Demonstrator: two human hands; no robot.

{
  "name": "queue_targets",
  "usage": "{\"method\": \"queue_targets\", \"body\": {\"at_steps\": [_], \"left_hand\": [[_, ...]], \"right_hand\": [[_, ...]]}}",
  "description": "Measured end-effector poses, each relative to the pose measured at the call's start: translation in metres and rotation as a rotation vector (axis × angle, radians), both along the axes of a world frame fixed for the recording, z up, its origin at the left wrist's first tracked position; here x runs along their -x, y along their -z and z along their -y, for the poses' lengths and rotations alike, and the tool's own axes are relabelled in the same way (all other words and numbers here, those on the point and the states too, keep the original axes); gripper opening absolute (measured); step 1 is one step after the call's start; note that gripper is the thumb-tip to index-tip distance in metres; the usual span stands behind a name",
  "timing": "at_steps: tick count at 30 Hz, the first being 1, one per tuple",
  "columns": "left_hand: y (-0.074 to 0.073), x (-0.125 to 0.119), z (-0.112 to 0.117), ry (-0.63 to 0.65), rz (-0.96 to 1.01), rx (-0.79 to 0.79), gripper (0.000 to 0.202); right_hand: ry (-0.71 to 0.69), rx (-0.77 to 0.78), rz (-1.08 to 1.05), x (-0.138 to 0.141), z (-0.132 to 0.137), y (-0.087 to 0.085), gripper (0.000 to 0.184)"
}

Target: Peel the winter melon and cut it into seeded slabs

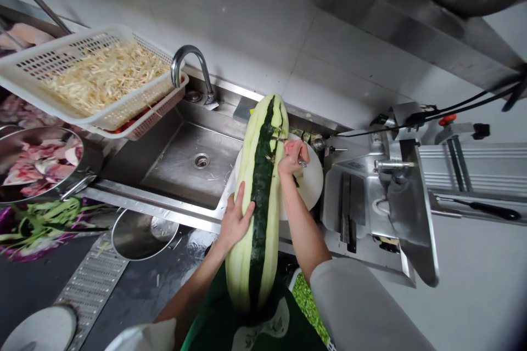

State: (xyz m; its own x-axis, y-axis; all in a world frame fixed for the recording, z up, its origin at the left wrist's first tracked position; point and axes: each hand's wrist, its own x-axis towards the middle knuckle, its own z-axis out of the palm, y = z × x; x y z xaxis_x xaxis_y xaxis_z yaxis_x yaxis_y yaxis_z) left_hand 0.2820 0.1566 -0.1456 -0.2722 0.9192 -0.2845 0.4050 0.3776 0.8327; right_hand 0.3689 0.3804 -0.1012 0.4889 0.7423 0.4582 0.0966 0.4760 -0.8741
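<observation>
A long winter melon point(259, 214) leans lengthwise, its near end against my green apron point(209, 312) and its far end over a round white board point(312, 186). Most of its visible side is peeled pale green, while a dark strip of skin runs down the middle. My left hand point(237, 222) lies on the melon's left side with fingers spread. In my right fist point(294, 156) is a peeler point(280, 139), its metal head at the dark skin on the upper right part. The fingers hide most of its handle.
A steel sink point(185, 159) with a faucet point(193, 52) lies to the left. Beyond it stand a white basket point(24, 68) of bean sprouts and a pot point(88, 159) of raw meat. A metal slicing machine point(411, 208) stands right; a steel shelf point(370, 16) hangs above.
</observation>
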Motion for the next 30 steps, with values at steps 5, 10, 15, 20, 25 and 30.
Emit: {"method": "queue_targets", "body": {"at_steps": [5,10,15,20,25,30], "left_hand": [[0.005,0.002,0.001,-0.028,0.091,-0.038,0.076],[0.007,0.003,0.003,-0.019,0.124,-0.06,0.078],[0.006,0.002,0.002,-0.007,0.102,-0.054,0.078],[0.002,0.001,0.001,0.004,0.088,-0.022,0.078],[0.004,0.003,0.001,0.01,0.108,-0.061,0.081],[0.012,0.012,0.001,-0.003,0.138,-0.074,0.082]], "right_hand": [[-0.046,0.001,-0.021,0.0,0.047,0.008,0.057],[-0.036,-0.026,-0.045,-0.007,0.079,0.011,0.056],[-0.032,0.002,-0.056,-0.015,0.115,0.009,0.054],[-0.057,0.013,-0.129,-0.02,0.14,0.005,0.053],[-0.063,0.061,-0.094,-0.025,0.175,0.004,0.051],[-0.131,0.057,-0.004,-0.034,0.247,0.011,0.04]]}}
